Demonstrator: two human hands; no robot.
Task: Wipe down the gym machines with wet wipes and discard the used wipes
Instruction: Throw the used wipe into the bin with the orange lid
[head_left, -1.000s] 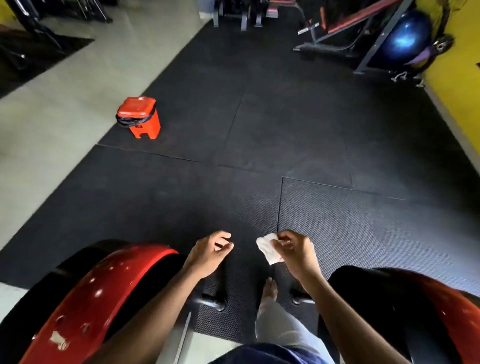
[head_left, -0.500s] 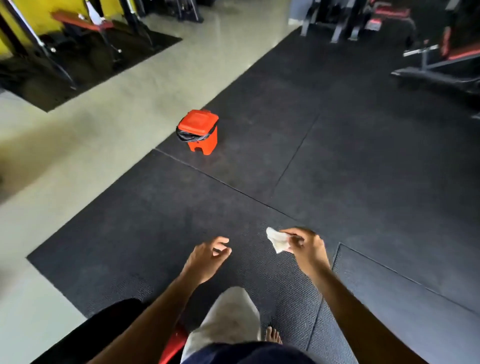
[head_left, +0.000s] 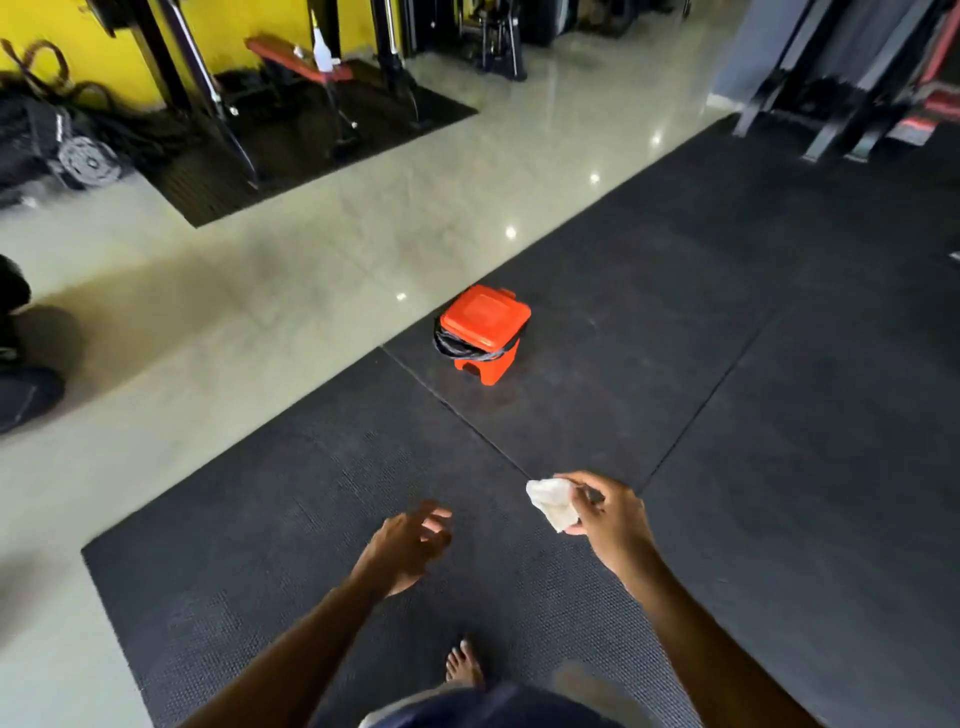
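Step in hand, as judged: the discard stage. The wiping appears finished for this wipe, and it is being carried toward the bin.

Left hand: released, fingers loosely spread and slightly blurred, holding nothing. It hangs over the black floor mat, toward the mat's near left part, well apart from the bin.

Bin: a small orange box with a flat lid, standing upright on the mat close to the mat's left edge, where the mat meets the pale tiled floor. A black liner is folded out under the lid. The lid lies closed. A dark notch low on the front face may be a pedal; too small to confirm. That face points toward the near left.

Wipe: white and crumpled into a wad, pinched at its right side by the right hand, thumb above and fingers below. Its long axis runs roughly from upper left to lower right, with the free end pointing away from the palm toward the left. It is held in the air above a seam in the mat, well short of the bin.

Next move, as judged: close the remaining gap, get the lid open by foot or with the free left hand, then let the wipe drop inside the liner.
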